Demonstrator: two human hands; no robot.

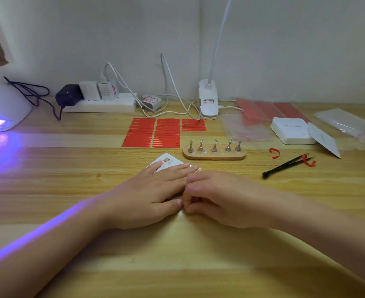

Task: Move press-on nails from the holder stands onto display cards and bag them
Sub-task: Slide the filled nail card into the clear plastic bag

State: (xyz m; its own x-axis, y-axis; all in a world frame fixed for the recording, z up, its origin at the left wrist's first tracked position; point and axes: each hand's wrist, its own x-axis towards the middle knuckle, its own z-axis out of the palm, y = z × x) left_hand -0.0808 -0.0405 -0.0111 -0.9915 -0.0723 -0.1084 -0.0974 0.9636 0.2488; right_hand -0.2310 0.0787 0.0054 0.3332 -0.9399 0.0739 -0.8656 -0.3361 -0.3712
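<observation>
A white display card [168, 161] lies on the wooden table, largely under my hands, apparently inside a clear bag whose edge [195, 167] shows by my fingertips. My left hand [153, 190] lies flat on the card with straight fingers pressing it down. My right hand [218, 196] touches it from the right, fingers curled, pinching at the bag edge beside my left thumb. Behind them stands the wooden holder base [214, 153] with several metal nail stands [214, 145]. I cannot tell whether nails sit on them.
Red adhesive strip sheets [153, 132] lie behind the card. Clear bags [248, 129], a white card stack [291, 131] and more bags [349, 123] sit at the right. Black tweezers [286, 165] and red strips [274, 153] lie nearby. UV lamp [3, 104] glows far left; power strip [99, 104] and clip lamp [208, 100] at the back.
</observation>
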